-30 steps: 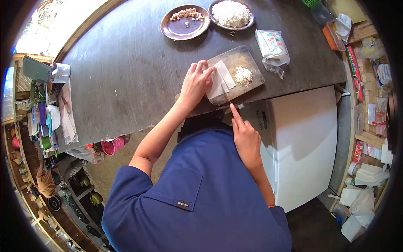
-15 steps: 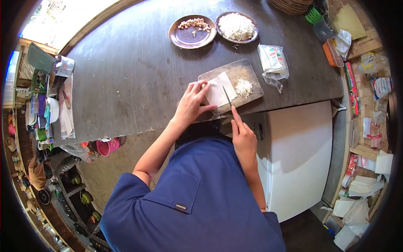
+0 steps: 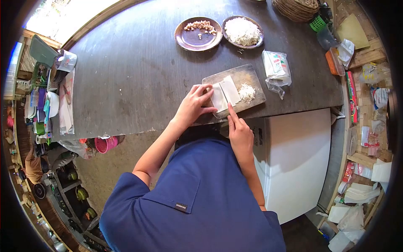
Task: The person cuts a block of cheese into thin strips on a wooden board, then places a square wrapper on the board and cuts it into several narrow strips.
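Observation:
A wooden cutting board (image 3: 255, 77) lies at the near edge of the dark table. On it is a flat white sheet (image 3: 218, 98), like a dough wrapper, with a second white piece (image 3: 230, 90) just right of it. My left hand (image 3: 193, 103) holds the left sheet down, fingertips on its upper part and thumb by its lower edge. My right hand (image 3: 241, 134) grips a knife (image 3: 225, 94), index finger stretched along it. The blade lies in the line between the two pieces. A small heap of thin white strips (image 3: 247, 93) sits at the board's right.
Beyond the board stand a brown plate (image 3: 191, 43) with chopped brown bits and a plate of white shreds (image 3: 242, 31). A plastic packet (image 3: 277, 69) lies right of the board. A white cabinet (image 3: 298, 164) is below the table at right; crowded shelves line both sides.
The knife has come down through the white sheet, which now shows as two pieces with a dark line between. My right hand has moved slightly left and nearer me.

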Demonstrator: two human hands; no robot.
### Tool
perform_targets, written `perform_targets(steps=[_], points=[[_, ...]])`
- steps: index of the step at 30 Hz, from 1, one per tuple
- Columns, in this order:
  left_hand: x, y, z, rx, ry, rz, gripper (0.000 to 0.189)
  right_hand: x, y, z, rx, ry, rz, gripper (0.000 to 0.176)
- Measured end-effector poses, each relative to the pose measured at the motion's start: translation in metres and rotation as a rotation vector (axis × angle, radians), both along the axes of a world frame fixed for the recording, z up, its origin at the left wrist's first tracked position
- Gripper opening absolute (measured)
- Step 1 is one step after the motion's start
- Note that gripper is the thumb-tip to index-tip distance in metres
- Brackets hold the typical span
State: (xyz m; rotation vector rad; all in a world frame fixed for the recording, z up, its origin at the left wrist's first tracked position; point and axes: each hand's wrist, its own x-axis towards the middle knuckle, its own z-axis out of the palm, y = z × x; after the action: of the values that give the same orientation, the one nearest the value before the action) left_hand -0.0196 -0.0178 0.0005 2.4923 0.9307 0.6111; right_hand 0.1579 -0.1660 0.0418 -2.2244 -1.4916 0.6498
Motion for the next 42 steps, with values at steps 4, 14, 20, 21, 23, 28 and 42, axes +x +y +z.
perform_targets(steps=[4, 14, 20, 21, 23, 28, 42], points=[[0.005, 0.003, 0.005, 0.017, 0.017, -0.010, 0.067, -0.002, 0.003, -0.011, 0.061, -0.082, 0.018, 0.047], [0.021, 0.009, 0.003, 0.144, 0.128, 0.050, 0.049, 0.000, 0.006, -0.016, 0.059, -0.169, 0.049, 0.048], [0.021, 0.008, 0.000, 0.199, 0.091, 0.061, 0.049, 0.005, 0.006, -0.018, 0.077, -0.180, 0.082, 0.049], [0.022, 0.008, -0.001, 0.196, 0.095, 0.060, 0.049, 0.005, 0.006, -0.019, 0.083, -0.191, 0.090, 0.049], [0.020, 0.010, -0.003, 0.183, 0.062, 0.055, 0.047, 0.002, 0.003, -0.014, 0.069, -0.241, 0.088, 0.049], [0.022, 0.012, -0.001, 0.140, 0.020, 0.056, 0.043, 0.004, 0.004, -0.017, 0.085, -0.291, 0.084, 0.050], [0.031, 0.012, -0.004, 0.105, -0.026, 0.137, 0.039, -0.001, 0.008, -0.014, 0.070, -0.267, 0.060, 0.055]])
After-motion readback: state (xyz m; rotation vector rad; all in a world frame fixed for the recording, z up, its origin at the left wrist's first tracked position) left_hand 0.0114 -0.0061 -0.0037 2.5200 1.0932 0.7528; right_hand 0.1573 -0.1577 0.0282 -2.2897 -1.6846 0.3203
